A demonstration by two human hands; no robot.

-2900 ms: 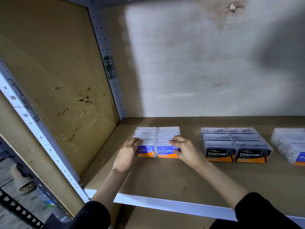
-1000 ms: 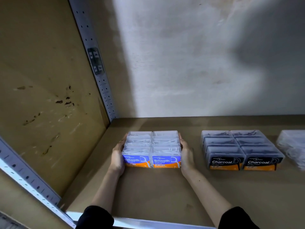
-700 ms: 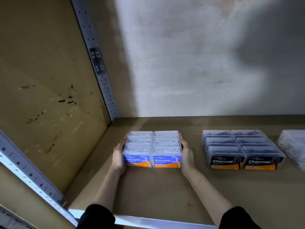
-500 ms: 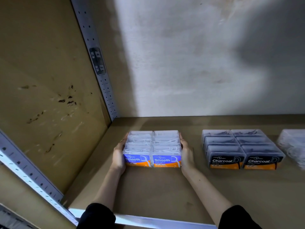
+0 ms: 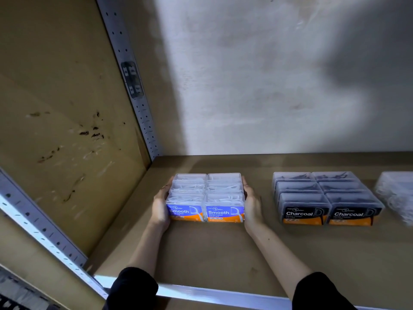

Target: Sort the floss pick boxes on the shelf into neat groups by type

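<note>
Several clear boxes labelled Smooth, with blue and orange fronts, sit in two tight columns on the brown shelf board. My left hand presses flat against the block's left side. My right hand presses flat against its right side, fingers straight along the boxes. To the right stands a block of several dark boxes labelled Charcoal, also in two columns. At the far right edge a group of clear boxes is cut off and blurred.
A tan side panel and a perforated metal upright close the shelf on the left. A pale wall stands behind. The white front lip runs along the near edge.
About three seconds ago my hands rested on the fronts of the Smooth boxes; they now lie along both sides of the block. Over the last second nothing has visibly moved.
</note>
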